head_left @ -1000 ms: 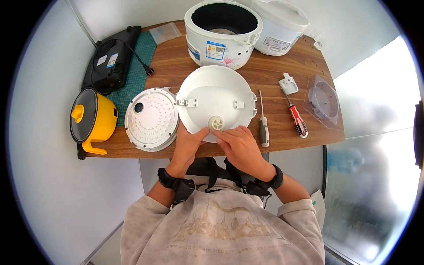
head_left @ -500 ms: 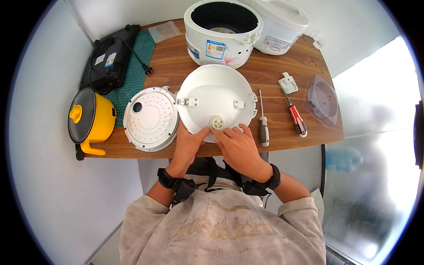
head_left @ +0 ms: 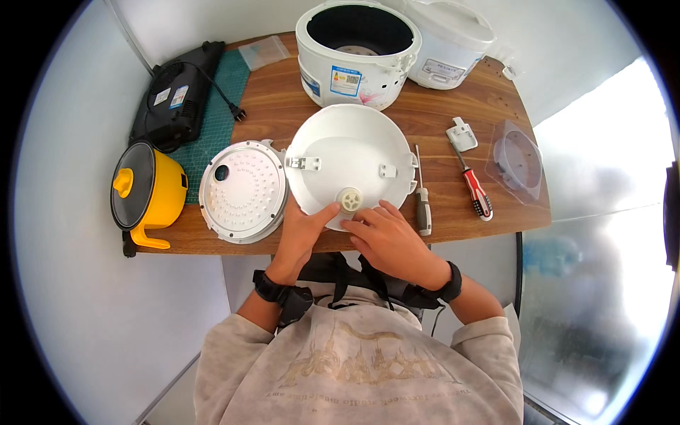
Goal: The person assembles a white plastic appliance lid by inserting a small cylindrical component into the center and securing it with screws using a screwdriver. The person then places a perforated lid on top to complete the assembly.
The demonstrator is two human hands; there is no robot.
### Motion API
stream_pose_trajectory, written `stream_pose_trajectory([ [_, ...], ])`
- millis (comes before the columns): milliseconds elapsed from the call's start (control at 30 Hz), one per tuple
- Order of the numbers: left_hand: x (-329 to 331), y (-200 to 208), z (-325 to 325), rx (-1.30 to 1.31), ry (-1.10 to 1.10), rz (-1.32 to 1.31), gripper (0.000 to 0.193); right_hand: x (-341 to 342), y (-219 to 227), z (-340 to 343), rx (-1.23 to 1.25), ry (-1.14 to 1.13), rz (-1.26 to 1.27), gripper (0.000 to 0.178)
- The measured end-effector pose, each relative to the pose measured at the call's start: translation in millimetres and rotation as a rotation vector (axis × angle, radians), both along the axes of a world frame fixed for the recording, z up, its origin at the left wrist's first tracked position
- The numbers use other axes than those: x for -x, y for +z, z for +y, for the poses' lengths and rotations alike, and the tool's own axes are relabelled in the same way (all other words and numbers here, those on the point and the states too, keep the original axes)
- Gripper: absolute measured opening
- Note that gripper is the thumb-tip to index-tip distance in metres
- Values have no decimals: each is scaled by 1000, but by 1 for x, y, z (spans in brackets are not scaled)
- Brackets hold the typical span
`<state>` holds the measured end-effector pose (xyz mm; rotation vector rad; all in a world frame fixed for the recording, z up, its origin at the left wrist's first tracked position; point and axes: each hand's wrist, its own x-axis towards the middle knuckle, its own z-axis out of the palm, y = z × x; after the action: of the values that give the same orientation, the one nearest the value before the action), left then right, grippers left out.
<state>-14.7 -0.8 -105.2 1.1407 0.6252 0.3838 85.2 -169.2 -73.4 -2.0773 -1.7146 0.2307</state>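
A round white rice cooker lid shell lies with its hollow inside facing up, near the front edge of the table. Inside its near rim sits a small cream valve with a round slotted top. My left hand grips the shell's near left rim, its thumb beside the valve and its other fingers hidden beneath. Over the near right rim, my right hand bends its fingers onto the inner wall close to the valve. To the left, a silver inner lid plate with dimples and one dark hole lies flat.
Right of the shell are a grey-handled screwdriver, a red-black screwdriver, a white bracket and a clear plastic piece. Behind stand an open rice cooker body and another cooker. A yellow pot stands left.
My right hand's fingertips have drawn back from the valve toward the near rim, and its wrist has shifted right. The shell has moved very slightly right. My left hand keeps its hold.
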Motion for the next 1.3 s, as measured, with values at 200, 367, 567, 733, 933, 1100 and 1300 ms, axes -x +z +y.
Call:
stream_pose_trajectory([
  [200,14,-3,2,94,13,-99,63,-10,30,-19,-406,-295,-7,37],
  [367,17,12,-2,190,13,-200,63,-12,34,-13,-737,-539,678,46],
  [567,12,23,-15,332,-16,-311,59,2,19,-1,-435,-364,1021,49],
  [733,8,24,-13,317,17,-275,57,2,13,8,-523,-443,1085,44],
  [933,3,20,-16,257,70,-286,60,3,6,16,-550,-499,1019,45],
  [1100,-2,24,-21,204,83,-316,60,3,7,20,-563,-532,1003,48],
  [1300,-4,22,-23,168,94,-316,58,2,10,25,-580,-561,971,47],
])
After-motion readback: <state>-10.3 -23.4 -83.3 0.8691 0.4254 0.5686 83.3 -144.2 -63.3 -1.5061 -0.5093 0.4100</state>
